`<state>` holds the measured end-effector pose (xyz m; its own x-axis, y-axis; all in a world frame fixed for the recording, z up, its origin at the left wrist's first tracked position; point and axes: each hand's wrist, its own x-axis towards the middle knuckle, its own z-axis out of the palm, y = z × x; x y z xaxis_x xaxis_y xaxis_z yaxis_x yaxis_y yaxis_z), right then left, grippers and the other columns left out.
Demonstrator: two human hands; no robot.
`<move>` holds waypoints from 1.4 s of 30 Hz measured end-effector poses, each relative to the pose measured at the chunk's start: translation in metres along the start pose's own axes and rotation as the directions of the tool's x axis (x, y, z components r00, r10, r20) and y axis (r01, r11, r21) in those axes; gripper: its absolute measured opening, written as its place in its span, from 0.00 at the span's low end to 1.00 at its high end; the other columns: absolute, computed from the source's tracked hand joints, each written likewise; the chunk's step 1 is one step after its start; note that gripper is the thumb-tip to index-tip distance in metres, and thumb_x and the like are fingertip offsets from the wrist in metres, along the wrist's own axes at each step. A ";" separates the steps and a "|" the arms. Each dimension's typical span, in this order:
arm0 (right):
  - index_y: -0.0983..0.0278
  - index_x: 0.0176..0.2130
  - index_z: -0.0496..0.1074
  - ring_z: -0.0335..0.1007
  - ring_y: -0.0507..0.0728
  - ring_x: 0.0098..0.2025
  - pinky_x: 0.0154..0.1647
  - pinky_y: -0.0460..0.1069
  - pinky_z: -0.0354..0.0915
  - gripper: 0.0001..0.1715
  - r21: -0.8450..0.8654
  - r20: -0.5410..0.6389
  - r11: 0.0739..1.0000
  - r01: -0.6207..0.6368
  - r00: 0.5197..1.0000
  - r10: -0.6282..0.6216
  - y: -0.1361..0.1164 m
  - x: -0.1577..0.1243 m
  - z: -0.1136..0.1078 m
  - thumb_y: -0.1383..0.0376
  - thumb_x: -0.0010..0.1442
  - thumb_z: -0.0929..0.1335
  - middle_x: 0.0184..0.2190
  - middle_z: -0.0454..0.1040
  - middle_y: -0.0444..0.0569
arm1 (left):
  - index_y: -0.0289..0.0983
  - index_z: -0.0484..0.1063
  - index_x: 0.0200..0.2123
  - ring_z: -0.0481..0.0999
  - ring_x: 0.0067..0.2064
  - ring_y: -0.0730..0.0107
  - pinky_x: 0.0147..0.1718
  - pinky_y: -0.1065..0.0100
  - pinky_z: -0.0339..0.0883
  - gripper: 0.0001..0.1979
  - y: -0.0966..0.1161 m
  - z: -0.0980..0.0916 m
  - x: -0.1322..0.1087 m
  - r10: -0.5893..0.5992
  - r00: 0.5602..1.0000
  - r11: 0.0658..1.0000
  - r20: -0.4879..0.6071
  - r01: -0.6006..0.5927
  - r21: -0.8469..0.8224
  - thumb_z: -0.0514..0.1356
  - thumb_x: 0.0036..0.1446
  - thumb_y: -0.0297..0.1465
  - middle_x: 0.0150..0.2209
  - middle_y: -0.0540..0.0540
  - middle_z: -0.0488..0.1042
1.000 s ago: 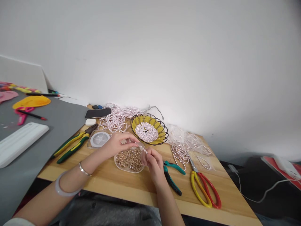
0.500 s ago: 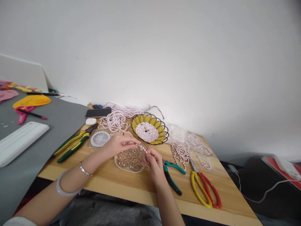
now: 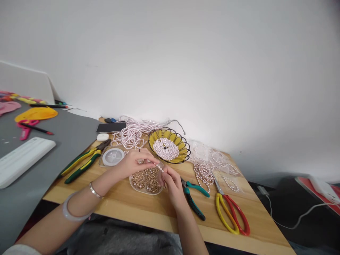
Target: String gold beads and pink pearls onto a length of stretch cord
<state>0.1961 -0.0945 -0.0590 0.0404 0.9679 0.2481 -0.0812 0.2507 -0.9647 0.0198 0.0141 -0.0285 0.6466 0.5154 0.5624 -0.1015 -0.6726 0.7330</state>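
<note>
A short string of small pale beads (image 3: 159, 167) is stretched between my two hands. My left hand (image 3: 138, 163) pinches its far end between thumb and forefinger. The near end is gripped in the closed fingers of my right hand (image 3: 171, 182). Just under them stands a clear container (image 3: 145, 191) filled with gold beads (image 3: 145, 179) and a few larger pale ones. Behind the hands, a black wire basket (image 3: 186, 152) with a yellow lining holds loose pale pink beads (image 3: 166, 148). Any thread inside the held string is too fine to make out.
Green-handled pliers (image 3: 196, 202) and red-and-yellow scissors (image 3: 231, 212) lie right of my hands. Larger pliers (image 3: 85, 161), a thread spool (image 3: 113, 156) and a phone (image 3: 111, 127) are on the left. Pink bead strands (image 3: 130, 137) lie at the back, bagged strands (image 3: 204, 171) on the right.
My right hand has shifted slightly left, closer to my left fingertips, with the bead string still between them. My left hand has hardly moved.
</note>
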 end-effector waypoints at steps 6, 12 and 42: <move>0.60 0.26 0.64 0.60 0.55 0.26 0.31 0.50 0.58 0.24 -0.009 0.012 1.000 -0.012 1.000 0.012 0.002 0.000 0.000 0.50 0.67 0.67 0.22 0.65 0.41 | 0.38 0.80 0.46 0.84 0.39 0.67 0.35 0.71 0.75 0.10 0.005 -0.001 0.000 -0.201 0.979 0.978 0.002 0.201 -0.062 0.66 0.61 0.31 0.40 0.44 0.84; 0.60 0.26 0.65 0.60 0.55 0.26 0.31 0.50 0.59 0.24 -0.044 0.026 0.999 0.005 1.000 -0.004 0.001 0.001 0.001 0.48 0.67 0.67 0.22 0.66 0.42 | 0.36 0.78 0.37 0.84 0.39 0.66 0.39 0.68 0.77 0.05 0.009 -0.001 0.002 -0.234 0.972 0.962 -0.027 0.228 -0.154 0.63 0.62 0.30 0.36 0.44 0.84; 0.60 0.30 0.71 0.66 0.56 0.29 0.34 0.51 0.62 0.19 -0.073 -0.167 0.982 0.173 0.969 -0.183 0.004 0.000 0.001 0.53 0.69 0.67 0.25 0.69 0.44 | 0.39 0.76 0.43 0.81 0.40 0.64 0.39 0.66 0.71 0.07 0.000 -0.002 0.000 -0.279 0.954 0.958 0.112 0.269 0.095 0.60 0.67 0.33 0.38 0.46 0.82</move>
<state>0.1952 -0.0937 -0.0632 0.2207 0.8888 0.4017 -0.0002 0.4119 -0.9112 0.0188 0.0150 -0.0276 0.7300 0.6194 0.2887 0.1489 -0.5564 0.8174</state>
